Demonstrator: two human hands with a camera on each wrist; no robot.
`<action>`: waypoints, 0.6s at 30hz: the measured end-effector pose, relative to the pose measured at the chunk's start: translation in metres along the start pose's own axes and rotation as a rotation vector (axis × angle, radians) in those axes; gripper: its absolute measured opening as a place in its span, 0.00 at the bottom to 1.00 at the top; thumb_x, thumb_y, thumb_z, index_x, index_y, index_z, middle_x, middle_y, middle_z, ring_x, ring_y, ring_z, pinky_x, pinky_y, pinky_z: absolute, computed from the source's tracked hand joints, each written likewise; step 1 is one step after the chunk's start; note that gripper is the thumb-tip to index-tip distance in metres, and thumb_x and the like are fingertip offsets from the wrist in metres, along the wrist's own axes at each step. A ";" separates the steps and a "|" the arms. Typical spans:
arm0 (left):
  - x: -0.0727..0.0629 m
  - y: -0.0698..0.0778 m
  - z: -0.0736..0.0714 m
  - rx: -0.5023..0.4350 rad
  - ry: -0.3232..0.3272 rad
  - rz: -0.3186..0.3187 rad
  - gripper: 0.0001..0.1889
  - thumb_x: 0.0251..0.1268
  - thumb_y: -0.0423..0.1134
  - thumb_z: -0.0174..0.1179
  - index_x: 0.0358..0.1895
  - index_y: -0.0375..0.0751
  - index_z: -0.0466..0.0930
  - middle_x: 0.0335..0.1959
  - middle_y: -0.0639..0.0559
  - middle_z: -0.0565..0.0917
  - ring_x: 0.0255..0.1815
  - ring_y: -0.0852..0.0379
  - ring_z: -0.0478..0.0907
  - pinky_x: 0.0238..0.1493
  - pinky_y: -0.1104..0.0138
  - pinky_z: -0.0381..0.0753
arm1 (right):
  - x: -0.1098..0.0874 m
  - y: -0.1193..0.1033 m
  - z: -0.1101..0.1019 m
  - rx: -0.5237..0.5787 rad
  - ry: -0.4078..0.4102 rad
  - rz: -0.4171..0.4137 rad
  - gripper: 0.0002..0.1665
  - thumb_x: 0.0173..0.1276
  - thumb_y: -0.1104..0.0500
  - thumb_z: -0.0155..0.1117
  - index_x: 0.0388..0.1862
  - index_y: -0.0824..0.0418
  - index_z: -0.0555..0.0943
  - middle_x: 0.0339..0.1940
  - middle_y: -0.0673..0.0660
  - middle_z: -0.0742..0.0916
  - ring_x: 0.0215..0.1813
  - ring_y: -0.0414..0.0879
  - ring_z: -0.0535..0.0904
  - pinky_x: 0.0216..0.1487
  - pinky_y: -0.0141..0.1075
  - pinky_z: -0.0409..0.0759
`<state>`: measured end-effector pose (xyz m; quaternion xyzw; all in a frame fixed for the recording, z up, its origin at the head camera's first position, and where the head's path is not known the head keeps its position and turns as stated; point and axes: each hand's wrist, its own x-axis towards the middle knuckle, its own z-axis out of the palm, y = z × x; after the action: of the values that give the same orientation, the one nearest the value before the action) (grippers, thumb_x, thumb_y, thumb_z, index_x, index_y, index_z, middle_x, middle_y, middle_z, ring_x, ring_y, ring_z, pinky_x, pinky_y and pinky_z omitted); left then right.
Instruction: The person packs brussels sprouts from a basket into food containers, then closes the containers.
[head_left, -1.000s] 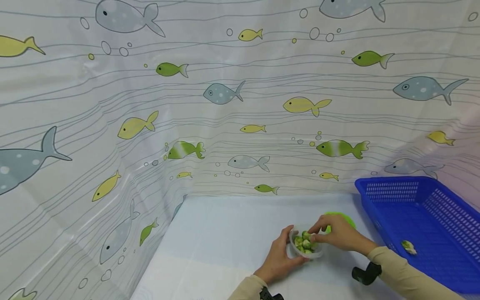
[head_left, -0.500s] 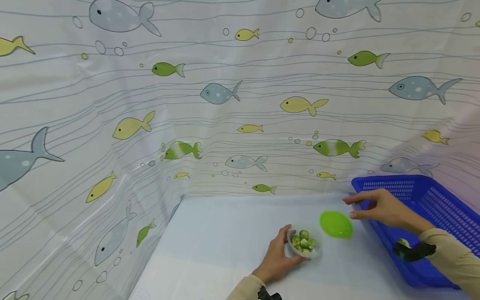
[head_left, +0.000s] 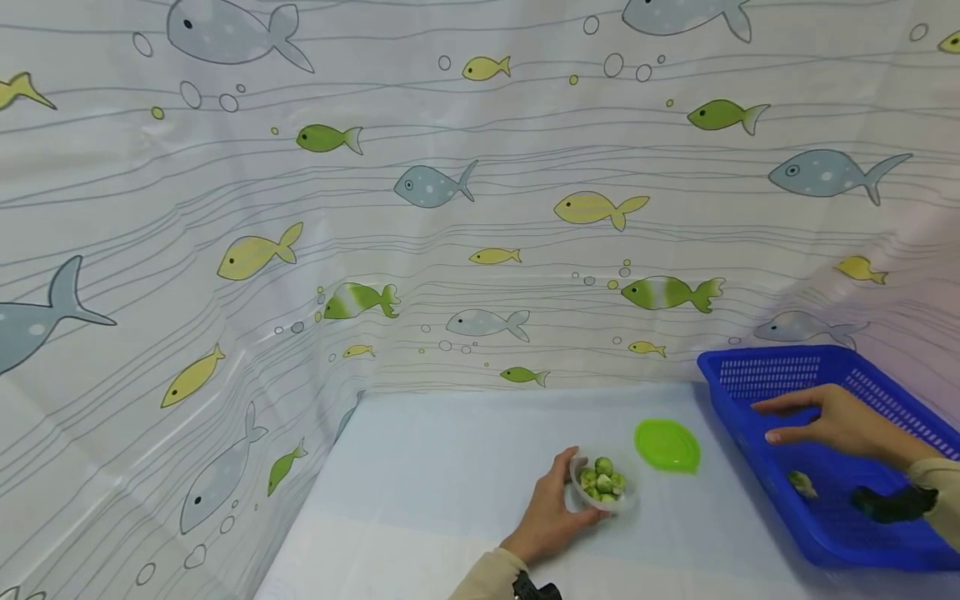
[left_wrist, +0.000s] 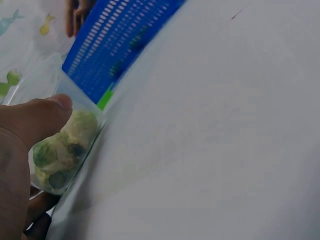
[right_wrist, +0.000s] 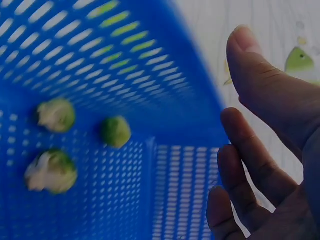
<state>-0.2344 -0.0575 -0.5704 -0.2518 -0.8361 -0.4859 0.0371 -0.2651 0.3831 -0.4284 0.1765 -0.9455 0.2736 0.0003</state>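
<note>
Head view: left hand [head_left: 551, 515] grips the bowl [head_left: 630, 497], right hand [head_left: 847, 423] well apart.

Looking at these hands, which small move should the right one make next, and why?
Probably lower the right hand and pinch one of the sprouts inside the basket: the hand hovers there holding nothing, three show within, and the left hand holds the cup.

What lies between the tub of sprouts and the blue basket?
In the head view, the green lid lies on the table between the tub and the blue basket, slightly toward the far side.
</note>
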 end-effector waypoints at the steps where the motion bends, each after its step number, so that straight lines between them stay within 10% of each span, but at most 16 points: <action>1: 0.000 0.000 0.000 -0.001 0.000 0.000 0.49 0.60 0.48 0.79 0.80 0.39 0.60 0.71 0.45 0.81 0.68 0.55 0.80 0.70 0.61 0.79 | -0.001 0.004 0.000 -0.018 -0.011 0.005 0.27 0.64 0.49 0.80 0.59 0.60 0.89 0.56 0.64 0.92 0.49 0.20 0.78 0.45 0.40 0.88; 18: 0.000 0.002 -0.001 -0.017 -0.002 -0.017 0.49 0.59 0.48 0.79 0.80 0.41 0.60 0.72 0.46 0.80 0.69 0.57 0.79 0.72 0.61 0.77 | -0.018 0.062 0.007 0.020 -0.283 -0.065 0.25 0.62 0.57 0.80 0.56 0.68 0.88 0.53 0.63 0.92 0.49 0.20 0.77 0.46 0.33 0.86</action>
<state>-0.2337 -0.0574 -0.5688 -0.2457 -0.8341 -0.4929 0.0299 -0.2679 0.4341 -0.4682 0.2439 -0.9271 0.2553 -0.1257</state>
